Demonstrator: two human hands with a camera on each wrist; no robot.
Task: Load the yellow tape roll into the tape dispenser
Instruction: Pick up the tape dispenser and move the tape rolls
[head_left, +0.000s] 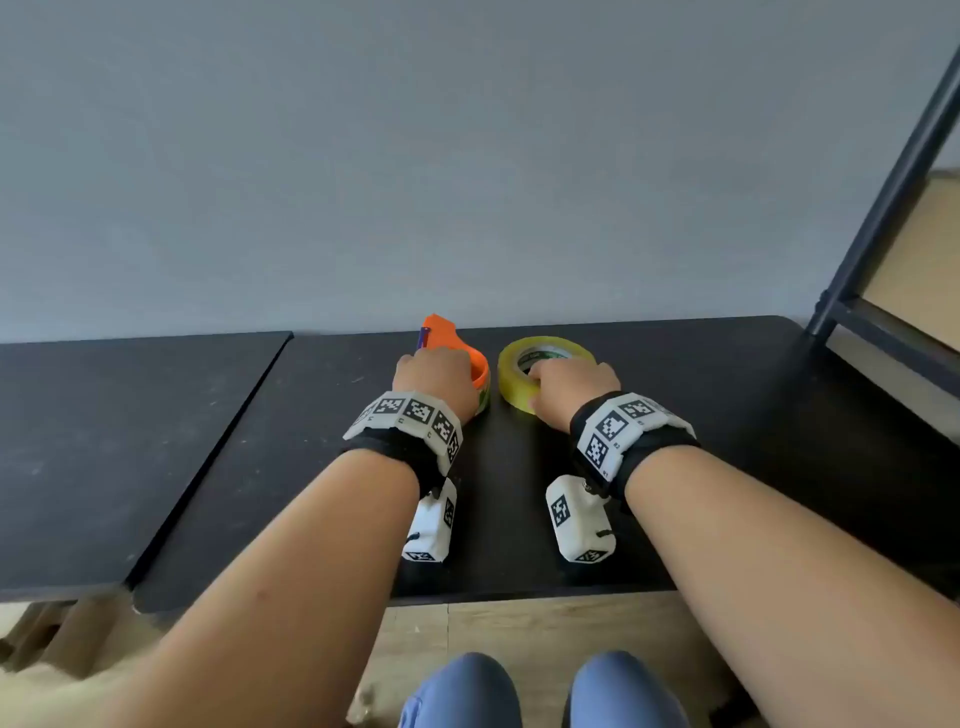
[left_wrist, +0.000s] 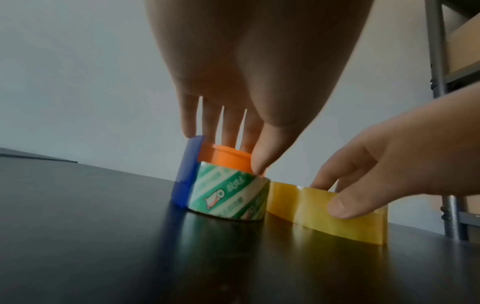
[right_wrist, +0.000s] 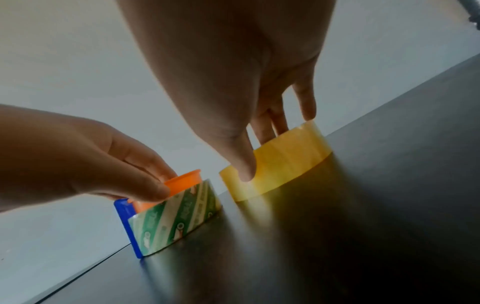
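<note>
Reaching with both hands across the dark table (head_left: 727, 395): left hand (head_left: 434, 379) on the tape dispenser (head_left: 447, 335), right hand (head_left: 569, 387) on the yellow tape roll (head_left: 519, 387). Lying flat at about twelve o'clock of the table, near the wall, with the dispenser just beside it at its nine o'clock, apart by a narrow gap. Left thumb (left_wrist: 262, 156) pressing the orange rim above the green-and-white printed band (left_wrist: 228, 195), other fingers spread slightly and dropping behind the orange body next to the blue end piece (left_wrist: 187, 170). Right thumb (right_wrist: 244, 164) flat on the yellow roll's outer wall, other fingers curling over the top edge toward the core; pinching, though how firmly, cannot tell. Nothing lifted yet, judging by both pieces sitting on the table.

Risks from here, as judgement only: smooth tape wall slipping from a thumb-and-finger pinch during the lift; dispenser skidding on the glossy top if held only from above; printed band possibly being a roll already mounted, blocking the seat until removed; loose tape end sticking to fingers or to the table.
</note>
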